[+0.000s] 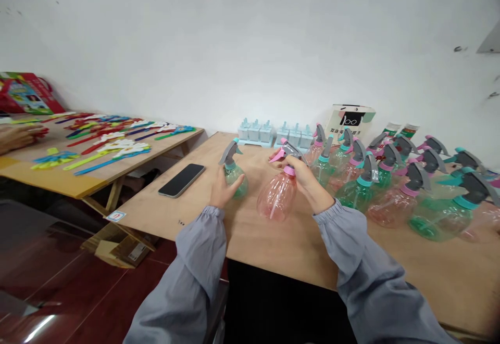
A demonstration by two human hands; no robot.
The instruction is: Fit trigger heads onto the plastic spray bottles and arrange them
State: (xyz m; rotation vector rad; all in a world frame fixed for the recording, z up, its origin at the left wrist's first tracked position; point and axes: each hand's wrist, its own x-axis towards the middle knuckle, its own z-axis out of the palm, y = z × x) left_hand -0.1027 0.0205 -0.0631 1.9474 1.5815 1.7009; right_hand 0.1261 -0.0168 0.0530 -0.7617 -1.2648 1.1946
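A brown-topped table (273, 250) stands against a scuffed white wall (219, 37), above a dark red tiled floor (89, 302). To its left, a second table (23, 172) carries colourful plastic hand clappers (125, 146), another person's hand (19, 137) at its far left and a red printed bag (31, 94) at the back. On the nearer top, a black-screened smartphone (182, 179) lies toward the left, pale blue ice-pop moulds (255, 133) sit near the wall, and a printed box (353, 120) leans behind a crowd of pink and green trigger spray bottles (353, 195) on the right. At the front middle, the left hand (224, 190) curls round the body of a green spray bottle (235, 173), thumb across its near side. Just right of it, the right hand (302, 175) closes about the neck and grey trigger head of a pink spray bottle (276, 197), its pink nozzle pointing left; whether its base touches the tabletop, I cannot tell.
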